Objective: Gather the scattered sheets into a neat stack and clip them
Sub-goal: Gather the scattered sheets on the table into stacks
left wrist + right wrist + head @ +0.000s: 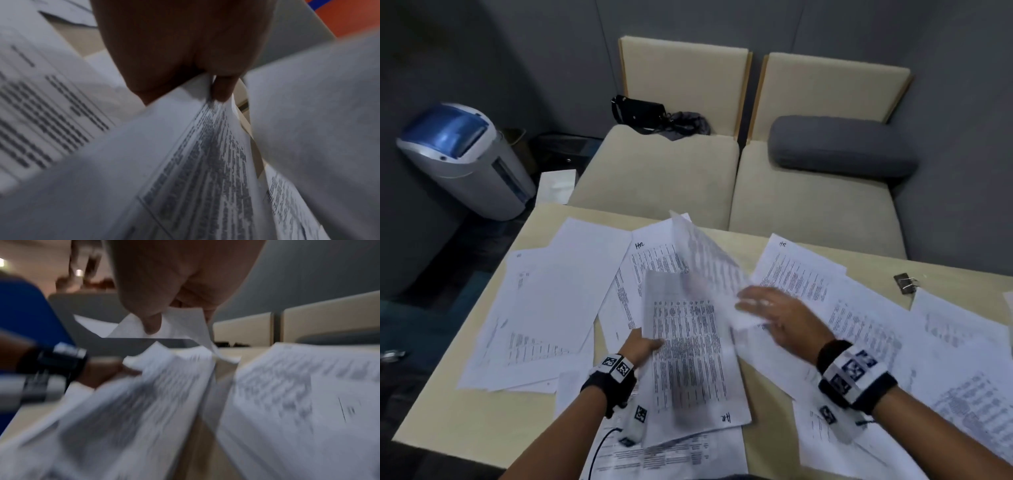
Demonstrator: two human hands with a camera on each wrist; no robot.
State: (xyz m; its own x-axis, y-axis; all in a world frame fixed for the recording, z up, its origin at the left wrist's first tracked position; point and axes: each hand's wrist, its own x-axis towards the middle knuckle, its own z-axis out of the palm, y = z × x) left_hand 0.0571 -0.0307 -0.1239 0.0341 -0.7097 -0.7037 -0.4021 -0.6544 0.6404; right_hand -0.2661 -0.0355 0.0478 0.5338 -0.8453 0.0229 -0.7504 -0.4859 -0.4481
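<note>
Many printed white sheets lie scattered over the beige table, some at the left and some at the right. My left hand pinches the left edge of a small stack of printed sheets, held slightly off the table. The left wrist view shows thumb and finger of that left hand clamped on the stack. My right hand pinches one loose sheet that curls upward beside the stack; its thumb holds the sheet's corner. A black binder clip lies at the table's far right.
Beyond the table's far edge stand two beige sofa seats, with a grey cushion and a black bag on them. A white and blue appliance stands on the floor at the left. More sheets lie under both forearms.
</note>
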